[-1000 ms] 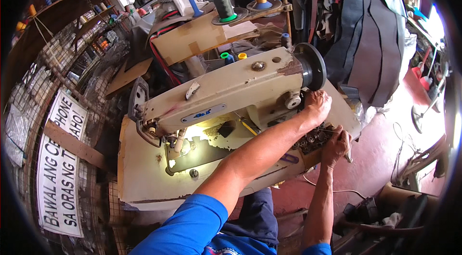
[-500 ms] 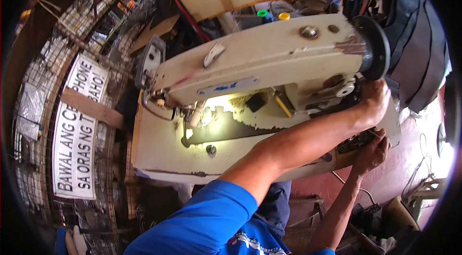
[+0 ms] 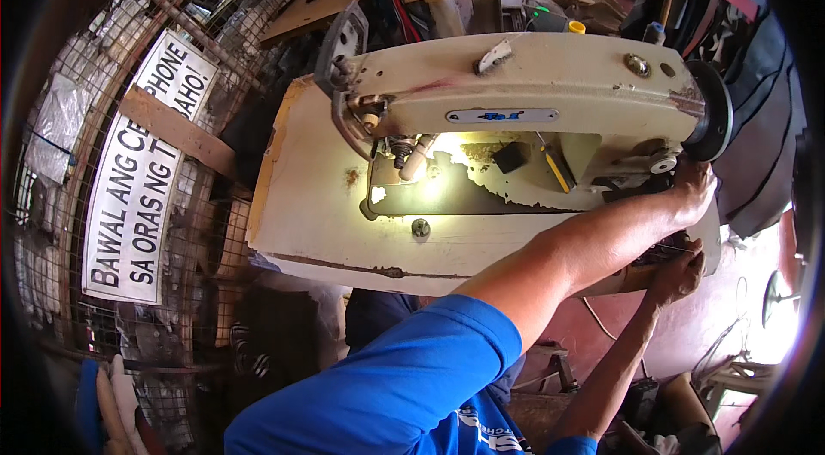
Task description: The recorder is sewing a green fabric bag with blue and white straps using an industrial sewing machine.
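Observation:
A cream sewing machine (image 3: 412,111) with worn paint stands on its table (image 3: 301,189), its lamp lighting the needle area. My left arm crosses in front of it, and my left hand (image 3: 693,190) reaches in just below the black handwheel (image 3: 711,116); its fingers are mostly hidden. Lower down, my right hand (image 3: 677,273) is closed at the table's right end, by a dark recess with small metal parts (image 3: 657,250). What it pinches is too small to make out. A slim tool with a yellow-and-black handle (image 3: 559,167) lies on the machine bed.
A black square piece (image 3: 510,157) and a small round metal part (image 3: 420,228) rest on the machine's bed and table. Thread spools (image 3: 576,27) stand behind. Dark material sheets (image 3: 760,103) hang at the right. A wire-mesh wall with a sign (image 3: 137,189) stands left.
The view has turned, so the machine sits further right and more level in it. Both hands stay at the same places by the machine's right end.

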Demonstrator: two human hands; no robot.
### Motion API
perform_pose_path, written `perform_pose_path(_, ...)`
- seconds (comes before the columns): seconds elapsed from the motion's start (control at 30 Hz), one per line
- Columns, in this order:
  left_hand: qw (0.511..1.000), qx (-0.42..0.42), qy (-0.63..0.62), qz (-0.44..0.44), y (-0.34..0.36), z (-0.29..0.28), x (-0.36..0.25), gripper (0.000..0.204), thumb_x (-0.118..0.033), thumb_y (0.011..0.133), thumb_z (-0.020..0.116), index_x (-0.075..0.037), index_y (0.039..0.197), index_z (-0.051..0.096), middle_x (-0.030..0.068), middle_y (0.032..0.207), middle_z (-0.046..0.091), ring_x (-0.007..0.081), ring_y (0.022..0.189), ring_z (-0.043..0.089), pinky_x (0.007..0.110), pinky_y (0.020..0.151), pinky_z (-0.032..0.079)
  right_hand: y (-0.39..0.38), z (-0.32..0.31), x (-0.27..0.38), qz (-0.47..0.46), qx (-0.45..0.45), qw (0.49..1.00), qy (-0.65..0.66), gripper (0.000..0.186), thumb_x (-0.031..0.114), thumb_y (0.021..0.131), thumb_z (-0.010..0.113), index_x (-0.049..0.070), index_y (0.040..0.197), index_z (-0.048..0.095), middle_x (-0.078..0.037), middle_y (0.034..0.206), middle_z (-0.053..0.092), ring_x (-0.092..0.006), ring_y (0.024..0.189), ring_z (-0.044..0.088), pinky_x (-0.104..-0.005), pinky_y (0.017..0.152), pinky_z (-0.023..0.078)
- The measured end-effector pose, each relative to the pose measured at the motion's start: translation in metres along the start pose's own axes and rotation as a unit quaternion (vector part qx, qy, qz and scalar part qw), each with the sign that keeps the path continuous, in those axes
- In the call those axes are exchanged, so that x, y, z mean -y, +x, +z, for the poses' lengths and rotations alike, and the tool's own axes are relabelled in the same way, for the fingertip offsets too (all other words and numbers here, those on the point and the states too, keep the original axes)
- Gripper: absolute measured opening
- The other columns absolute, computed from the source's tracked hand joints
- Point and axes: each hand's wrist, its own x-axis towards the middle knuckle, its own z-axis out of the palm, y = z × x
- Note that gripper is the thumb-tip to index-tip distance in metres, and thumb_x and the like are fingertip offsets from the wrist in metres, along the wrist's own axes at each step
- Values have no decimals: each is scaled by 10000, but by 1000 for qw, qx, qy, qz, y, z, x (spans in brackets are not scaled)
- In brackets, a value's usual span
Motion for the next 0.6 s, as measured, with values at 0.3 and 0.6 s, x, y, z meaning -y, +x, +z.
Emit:
perform_pose_path(0.3,995,-80,17,64,-4,-17,-51,329,-304,788,661,-105,1048,693,135,1104,603,257,1035,551,434,773,423,4,7,-13,0,-34,999,-40,364,318,954,485,0,917,658,-132,845,691,-282,748,643,-391,698,489)
perform_pose_path(0.6,921,-115,-30,371,-171,-153,84,98,-159,769,553,-108,721,622,-15,678,579,162,689,598,322,584,504,-12,-22,26,-93,-64,993,16,226,212,921,551,12,966,647,-87,888,651,-171,767,589,-298,712,468)
